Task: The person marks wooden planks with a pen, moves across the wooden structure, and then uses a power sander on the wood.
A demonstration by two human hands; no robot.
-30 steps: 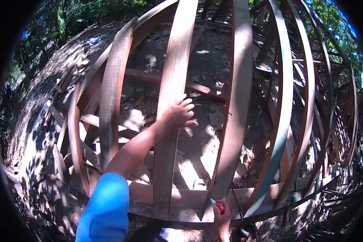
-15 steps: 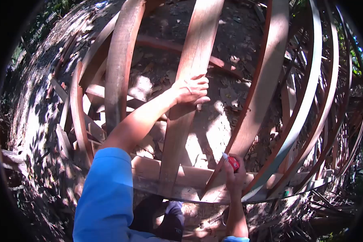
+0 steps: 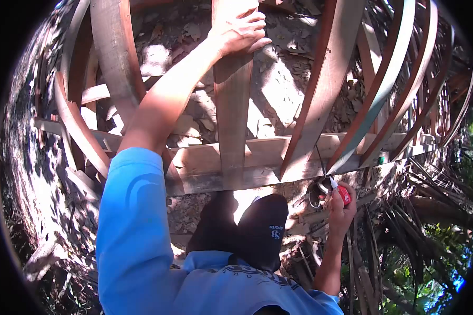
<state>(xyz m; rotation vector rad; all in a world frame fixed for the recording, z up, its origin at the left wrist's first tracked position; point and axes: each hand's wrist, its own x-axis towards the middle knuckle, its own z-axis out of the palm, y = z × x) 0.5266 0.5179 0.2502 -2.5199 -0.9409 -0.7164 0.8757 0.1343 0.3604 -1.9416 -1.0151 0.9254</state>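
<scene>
The right hand (image 3: 343,205) is curled round a red bottle (image 3: 345,194), which sits in its grip on the near side of the beam (image 3: 265,176), white nozzle (image 3: 333,182) tipped towards it. Beyond the beam, the left hand (image 3: 242,32) clasps a plank (image 3: 231,110), fingers bent over its edge; the plank's lower end meets the beam.

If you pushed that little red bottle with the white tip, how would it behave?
The red bottle is probably light: it is small enough for the right hand to hold alone. Its body looks rounded, so it may roll if nudged on its side. The slender white tip might bend or snap under a knock.
</scene>
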